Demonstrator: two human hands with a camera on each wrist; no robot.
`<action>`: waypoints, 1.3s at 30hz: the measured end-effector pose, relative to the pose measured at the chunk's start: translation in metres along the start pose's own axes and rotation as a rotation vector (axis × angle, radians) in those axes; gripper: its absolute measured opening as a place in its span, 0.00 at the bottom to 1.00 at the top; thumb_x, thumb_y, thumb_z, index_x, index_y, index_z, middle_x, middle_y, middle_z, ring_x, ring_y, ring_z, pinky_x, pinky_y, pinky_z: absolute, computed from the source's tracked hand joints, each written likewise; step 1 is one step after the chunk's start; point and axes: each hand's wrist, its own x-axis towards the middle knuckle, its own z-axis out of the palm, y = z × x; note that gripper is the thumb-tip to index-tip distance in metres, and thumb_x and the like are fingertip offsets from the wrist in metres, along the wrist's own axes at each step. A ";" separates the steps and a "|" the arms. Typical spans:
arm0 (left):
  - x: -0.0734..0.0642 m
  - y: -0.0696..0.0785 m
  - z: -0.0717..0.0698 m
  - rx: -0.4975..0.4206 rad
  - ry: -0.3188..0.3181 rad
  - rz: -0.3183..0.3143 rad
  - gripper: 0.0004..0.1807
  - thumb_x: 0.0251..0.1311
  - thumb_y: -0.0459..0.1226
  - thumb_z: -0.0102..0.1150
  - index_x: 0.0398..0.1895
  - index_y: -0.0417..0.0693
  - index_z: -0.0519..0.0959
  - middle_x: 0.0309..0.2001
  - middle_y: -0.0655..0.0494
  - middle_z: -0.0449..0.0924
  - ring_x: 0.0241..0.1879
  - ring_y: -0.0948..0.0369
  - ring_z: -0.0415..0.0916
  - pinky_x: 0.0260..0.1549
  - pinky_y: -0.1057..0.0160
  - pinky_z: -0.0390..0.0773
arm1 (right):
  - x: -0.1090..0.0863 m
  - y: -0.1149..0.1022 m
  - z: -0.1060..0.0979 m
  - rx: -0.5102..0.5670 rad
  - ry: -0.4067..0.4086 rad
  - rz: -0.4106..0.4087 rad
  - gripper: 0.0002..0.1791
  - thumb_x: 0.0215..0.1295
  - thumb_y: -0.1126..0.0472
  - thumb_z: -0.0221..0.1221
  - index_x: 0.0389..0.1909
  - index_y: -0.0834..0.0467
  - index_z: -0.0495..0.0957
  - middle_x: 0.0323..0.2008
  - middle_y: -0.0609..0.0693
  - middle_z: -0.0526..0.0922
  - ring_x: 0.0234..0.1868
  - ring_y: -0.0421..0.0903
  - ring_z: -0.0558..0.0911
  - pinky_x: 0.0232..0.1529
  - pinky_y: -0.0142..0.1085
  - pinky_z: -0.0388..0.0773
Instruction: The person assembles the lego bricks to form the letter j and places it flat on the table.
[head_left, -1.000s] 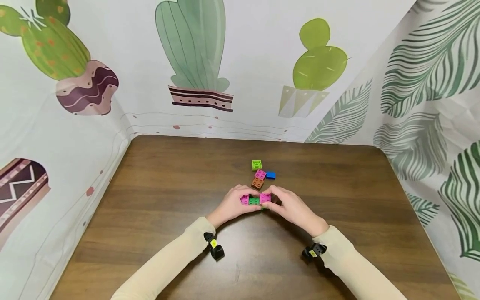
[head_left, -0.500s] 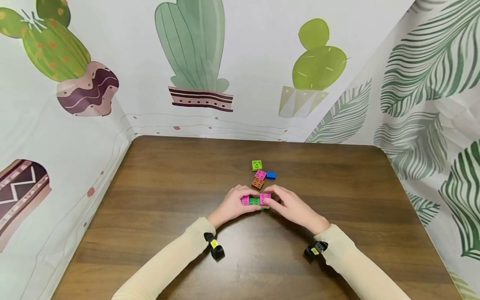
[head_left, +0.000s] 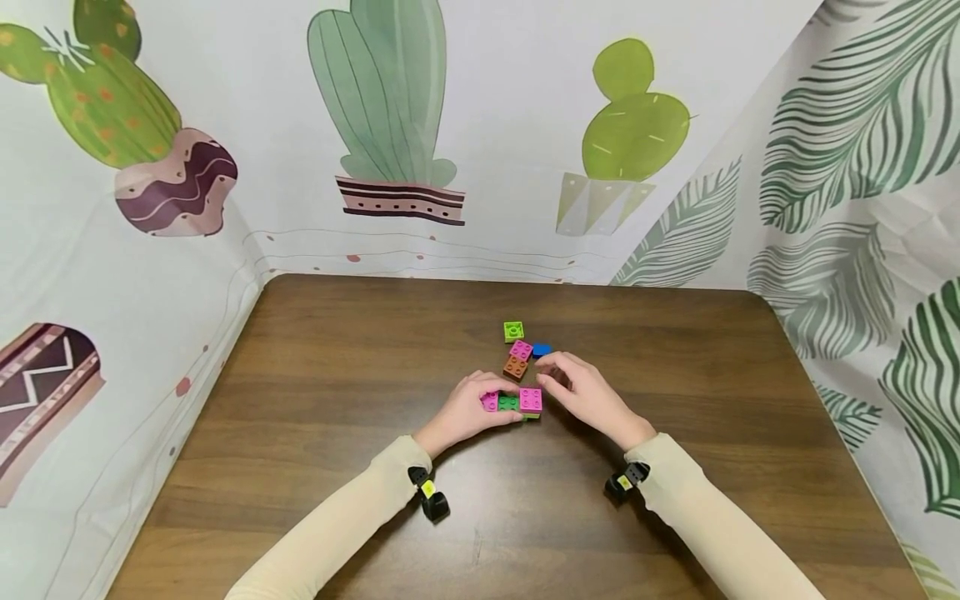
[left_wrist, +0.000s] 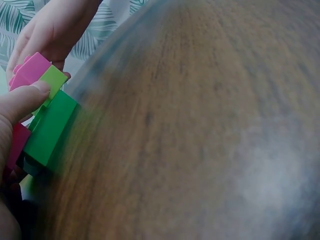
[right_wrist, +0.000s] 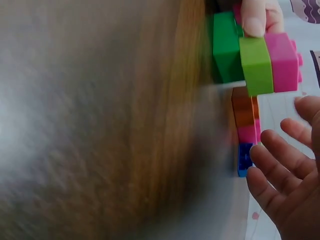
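My left hand (head_left: 468, 408) holds a small stack of toy building bricks between thumb and fingers. The stack has a green brick (left_wrist: 52, 129) at the bottom, a lime brick (right_wrist: 256, 65) on it, and a pink brick (head_left: 531, 399) on top at the right end. Another pink brick (head_left: 491, 401) shows at the left end, partly covered by the left hand. My right hand (head_left: 588, 398) is off the stack, just to its right and beyond, with nothing in its loosely bent fingers. Its fingertips are near a blue brick (head_left: 542, 350).
Behind the stack lie a brown brick (head_left: 515, 367), a loose pink brick (head_left: 521, 349) against it, and an upturned lime brick (head_left: 513, 332) farther back. The wooden table (head_left: 360, 350) meets a patterned cloth backdrop (head_left: 510, 100) at its far edge.
The right hand has let go of the top pink brick after pressing on it, and has moved away to the right and back. The left hand stays on the stack.
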 end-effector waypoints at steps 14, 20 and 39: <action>-0.001 0.000 0.001 0.002 0.001 -0.004 0.21 0.55 0.49 0.79 0.51 0.56 0.88 0.49 0.59 0.86 0.52 0.58 0.77 0.61 0.45 0.70 | 0.022 0.010 0.000 -0.065 -0.069 -0.056 0.16 0.72 0.61 0.65 0.58 0.56 0.82 0.44 0.52 0.82 0.42 0.47 0.81 0.43 0.44 0.80; -0.001 -0.002 0.003 0.004 -0.004 -0.007 0.22 0.55 0.49 0.79 0.52 0.55 0.88 0.50 0.59 0.86 0.54 0.57 0.78 0.68 0.42 0.65 | 0.025 0.009 0.000 -0.157 -0.225 -0.022 0.26 0.73 0.60 0.64 0.70 0.51 0.76 0.44 0.50 0.77 0.40 0.45 0.78 0.42 0.41 0.78; -0.001 -0.001 -0.002 -0.007 -0.002 0.013 0.21 0.54 0.47 0.80 0.52 0.55 0.89 0.46 0.62 0.86 0.49 0.62 0.75 0.51 0.56 0.76 | 0.017 0.013 -0.006 -0.180 -0.251 0.007 0.24 0.73 0.52 0.66 0.67 0.49 0.76 0.51 0.49 0.78 0.44 0.45 0.78 0.48 0.44 0.79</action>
